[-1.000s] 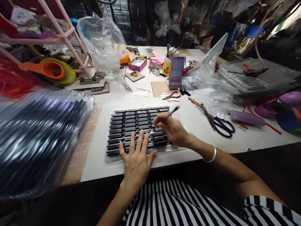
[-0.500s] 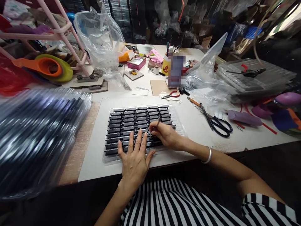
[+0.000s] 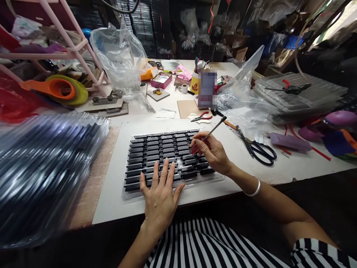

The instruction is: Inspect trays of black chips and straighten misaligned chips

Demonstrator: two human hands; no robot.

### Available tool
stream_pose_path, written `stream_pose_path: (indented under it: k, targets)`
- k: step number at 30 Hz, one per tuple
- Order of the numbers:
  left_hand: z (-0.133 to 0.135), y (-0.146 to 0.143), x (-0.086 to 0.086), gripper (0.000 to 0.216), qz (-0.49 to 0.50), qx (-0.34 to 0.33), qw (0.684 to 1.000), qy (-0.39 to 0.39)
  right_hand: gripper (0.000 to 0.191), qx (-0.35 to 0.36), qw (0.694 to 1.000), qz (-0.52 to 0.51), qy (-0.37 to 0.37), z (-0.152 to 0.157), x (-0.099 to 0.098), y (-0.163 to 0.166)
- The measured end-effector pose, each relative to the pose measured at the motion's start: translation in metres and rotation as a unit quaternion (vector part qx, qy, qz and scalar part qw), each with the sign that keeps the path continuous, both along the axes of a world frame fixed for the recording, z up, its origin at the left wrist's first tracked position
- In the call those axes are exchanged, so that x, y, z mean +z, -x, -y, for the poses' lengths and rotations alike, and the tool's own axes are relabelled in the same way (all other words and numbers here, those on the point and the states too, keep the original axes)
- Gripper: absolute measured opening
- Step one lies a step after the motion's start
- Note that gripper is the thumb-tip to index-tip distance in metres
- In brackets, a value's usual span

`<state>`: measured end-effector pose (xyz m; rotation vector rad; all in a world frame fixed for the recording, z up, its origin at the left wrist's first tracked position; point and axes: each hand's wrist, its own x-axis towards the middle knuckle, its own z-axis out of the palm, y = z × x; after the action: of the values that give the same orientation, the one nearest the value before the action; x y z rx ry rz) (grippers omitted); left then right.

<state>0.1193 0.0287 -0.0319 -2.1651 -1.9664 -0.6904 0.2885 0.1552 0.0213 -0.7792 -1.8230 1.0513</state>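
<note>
A clear plastic tray (image 3: 128, 193) lies on the white board before me, filled with rows of black chip-like parts (image 3: 156, 149). My left hand (image 3: 161, 191) rests flat on the tray's near rows, fingers spread. My right hand (image 3: 213, 152) hovers over the tray's right side, its fingers pinched on a thin metal tool (image 3: 214, 128) that slants up and to the right. A silver bangle (image 3: 252, 188) circles my right wrist.
A tall stack of similar trays (image 3: 41, 167) in plastic fills the left. Black scissors (image 3: 255, 147), red-handled pliers (image 3: 202, 117), a plastic bag (image 3: 119, 56), a pink rack (image 3: 69, 44) and more trays (image 3: 301, 93) crowd the table's back and right.
My right hand has lifted from the tray's middle rows and moved right and back, raising the tool's free end. My left hand stays flat on the tray.
</note>
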Motion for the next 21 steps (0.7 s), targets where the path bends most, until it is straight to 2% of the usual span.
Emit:
stream_pose_path:
  k: [3, 7, 12, 14, 17, 21]
  targets:
    - [0.000, 0.000, -0.001, 0.065, -0.004, 0.002, 1.000, -0.004, 0.020, 0.018, 0.999, 0.034, -0.015, -0.010, -0.004, 0.006]
    - [0.000, 0.000, -0.001, 0.065, -0.004, 0.001, 1.000, -0.011, 0.018, 0.037, 0.994, 0.089, -0.052, -0.029, 0.004, 0.021]
    - [-0.001, 0.000, 0.000, 0.064, 0.015, -0.002, 1.000, -0.009, 0.022, 0.001, 0.992, 0.023, -0.127, -0.050, 0.003, 0.046]
    - [-0.001, 0.000, 0.000, 0.064, 0.017, -0.003, 1.000, -0.014, 0.018, 0.014, 0.987, 0.040, -0.152, -0.055, -0.001, 0.052]
    - [-0.002, 0.001, -0.001, 0.065, 0.013, -0.003, 1.000, -0.018, 0.013, 0.041, 0.984, 0.074, -0.154, -0.059, -0.001, 0.053]
    - [-0.002, 0.001, -0.001, 0.065, 0.004, -0.001, 1.000, -0.017, 0.019, -0.010, 0.987, 0.047, -0.150, -0.059, -0.002, 0.051]
